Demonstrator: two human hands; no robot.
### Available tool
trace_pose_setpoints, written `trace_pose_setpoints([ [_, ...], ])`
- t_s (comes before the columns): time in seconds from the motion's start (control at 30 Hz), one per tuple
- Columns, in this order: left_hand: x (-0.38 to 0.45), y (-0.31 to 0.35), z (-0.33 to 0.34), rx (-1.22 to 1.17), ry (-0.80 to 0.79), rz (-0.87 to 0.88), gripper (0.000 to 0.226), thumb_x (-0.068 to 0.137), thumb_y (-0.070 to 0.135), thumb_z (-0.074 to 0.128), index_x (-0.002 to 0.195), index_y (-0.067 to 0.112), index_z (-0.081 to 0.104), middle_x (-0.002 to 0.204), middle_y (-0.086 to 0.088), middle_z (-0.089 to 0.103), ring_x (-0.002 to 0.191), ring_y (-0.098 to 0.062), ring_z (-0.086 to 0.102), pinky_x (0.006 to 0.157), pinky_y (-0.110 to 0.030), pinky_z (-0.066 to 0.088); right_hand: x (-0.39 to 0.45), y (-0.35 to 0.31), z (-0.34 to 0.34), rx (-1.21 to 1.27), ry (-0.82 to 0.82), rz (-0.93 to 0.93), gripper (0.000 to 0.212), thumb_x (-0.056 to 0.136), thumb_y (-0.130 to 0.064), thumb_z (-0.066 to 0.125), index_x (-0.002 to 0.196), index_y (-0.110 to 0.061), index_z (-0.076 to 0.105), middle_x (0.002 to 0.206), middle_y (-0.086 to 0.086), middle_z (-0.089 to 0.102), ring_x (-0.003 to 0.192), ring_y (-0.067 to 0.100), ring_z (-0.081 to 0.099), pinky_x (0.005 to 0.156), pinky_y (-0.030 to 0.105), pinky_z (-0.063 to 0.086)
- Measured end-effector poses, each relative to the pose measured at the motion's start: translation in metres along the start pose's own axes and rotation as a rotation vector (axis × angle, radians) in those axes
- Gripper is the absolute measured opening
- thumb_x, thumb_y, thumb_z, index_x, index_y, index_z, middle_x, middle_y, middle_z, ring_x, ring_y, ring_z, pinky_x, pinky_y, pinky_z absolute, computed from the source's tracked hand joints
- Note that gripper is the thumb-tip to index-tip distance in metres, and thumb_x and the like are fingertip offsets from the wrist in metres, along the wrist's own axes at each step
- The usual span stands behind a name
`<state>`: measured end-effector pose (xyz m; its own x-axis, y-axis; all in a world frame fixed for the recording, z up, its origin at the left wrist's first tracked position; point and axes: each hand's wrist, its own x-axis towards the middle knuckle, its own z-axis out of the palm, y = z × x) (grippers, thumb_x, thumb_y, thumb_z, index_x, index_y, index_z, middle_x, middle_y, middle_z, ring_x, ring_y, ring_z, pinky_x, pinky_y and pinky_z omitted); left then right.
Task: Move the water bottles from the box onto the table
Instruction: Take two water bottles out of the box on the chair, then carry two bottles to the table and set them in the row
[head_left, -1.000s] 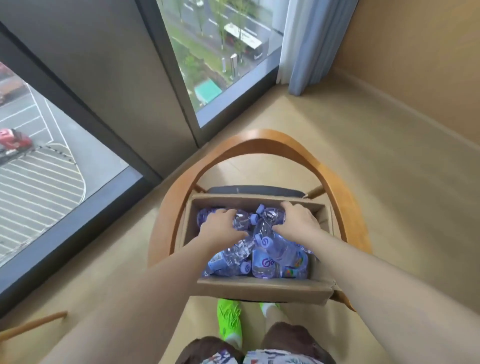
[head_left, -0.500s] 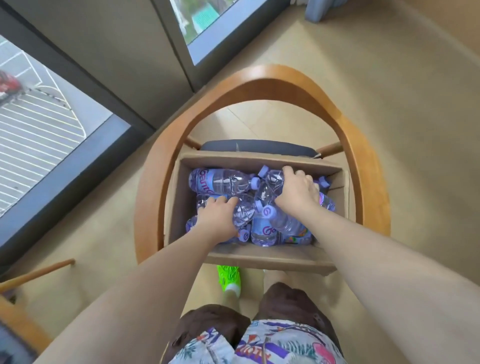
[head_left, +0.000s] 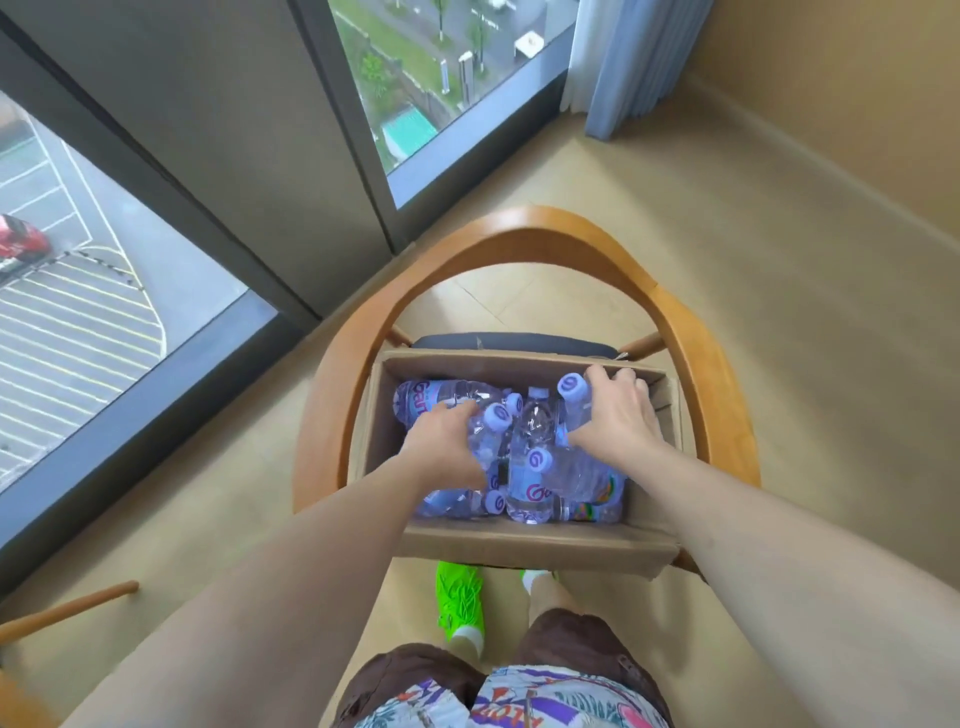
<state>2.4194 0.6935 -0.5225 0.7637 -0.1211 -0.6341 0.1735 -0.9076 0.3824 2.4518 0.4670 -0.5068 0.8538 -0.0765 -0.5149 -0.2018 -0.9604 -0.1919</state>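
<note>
Beige flooring (head_left: 753, 312) runs up to tall windows (head_left: 78, 322) on the far left, where a street and a parking area show far below, and a pale blue curtain (head_left: 618, 57) hangs in the far corner beside a tan wall. A wooden chair (head_left: 524, 228) with a curved back rail stands in the middle, and on its dark seat sits an open cardboard box (head_left: 519, 540).

Inside the box lie the water bottles (head_left: 530, 483), clear plastic with lilac caps and purple labels, piled in different directions; most lie on their sides, touching one another. One bottle with a printed label lies along the far left side of the box.

Both bare forearms reach from the near edge into the box. The left hand (head_left: 447, 441) rests palm down on the left part of the pile, its fingers curled over a bottle (head_left: 480, 444) whose cap points toward the middle. The right hand (head_left: 615, 410) is at the far right of the box, fingers curled around a bottle (head_left: 569, 402) whose cap sticks out to the left of the fingers.

Below the box, near the viewer, a bright green shoe (head_left: 460, 597) stands on the floor, with dark brown shorts (head_left: 571, 644) and a patterned shirt at the bottom edge.
</note>
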Motion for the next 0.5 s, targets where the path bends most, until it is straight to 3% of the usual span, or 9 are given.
trace_pose_setpoints([
  [0.13, -0.016, 0.014, -0.045, -0.136, 0.118, 0.040, 0.084, 0.048, 0.030, 0.090, 0.123, 0.020, 0.054, 0.110, 0.001, 0.060, 0.105, -0.022, 0.057, 0.074, -0.029, 0.045, -0.022, -0.014, -0.029, 0.112, 0.123, -0.009, 0.067, 0.063, -0.037, 0.086, 0.113, -0.020, 0.045, 0.121, 0.008, 0.043, 0.118, 0.031, 0.043, 0.086, 0.039, 0.042],
  [0.27, -0.040, 0.040, -0.105, -0.254, 0.269, 0.105, 0.072, 0.047, 0.025, 0.088, 0.114, 0.024, 0.059, 0.099, 0.001, 0.066, 0.091, -0.022, 0.064, 0.071, -0.034, 0.056, -0.047, -0.040, -0.070, 0.260, 0.290, -0.074, 0.062, 0.058, -0.038, 0.085, 0.101, -0.020, 0.044, 0.109, 0.006, 0.042, 0.109, 0.031, 0.047, 0.083, 0.037, 0.041],
  [0.4, -0.073, 0.068, -0.159, -0.378, 0.434, 0.170, 0.051, 0.044, 0.024, 0.084, 0.086, 0.031, 0.055, 0.093, 0.000, 0.064, 0.079, -0.017, 0.062, 0.065, -0.031, 0.053, -0.067, -0.067, -0.120, 0.393, 0.440, -0.150, 0.062, 0.055, -0.038, 0.084, 0.099, -0.018, 0.046, 0.099, 0.002, 0.042, 0.103, 0.029, 0.049, 0.077, 0.032, 0.035],
  [0.5, -0.098, 0.085, -0.192, -0.446, 0.539, 0.208, 0.053, 0.045, 0.022, 0.084, 0.090, 0.024, 0.057, 0.098, -0.004, 0.061, 0.084, -0.021, 0.061, 0.064, -0.031, 0.051, -0.080, -0.085, -0.158, 0.484, 0.514, -0.225, 0.060, 0.054, -0.037, 0.085, 0.097, -0.016, 0.048, 0.097, 0.002, 0.045, 0.097, 0.028, 0.051, 0.076, 0.032, 0.039],
])
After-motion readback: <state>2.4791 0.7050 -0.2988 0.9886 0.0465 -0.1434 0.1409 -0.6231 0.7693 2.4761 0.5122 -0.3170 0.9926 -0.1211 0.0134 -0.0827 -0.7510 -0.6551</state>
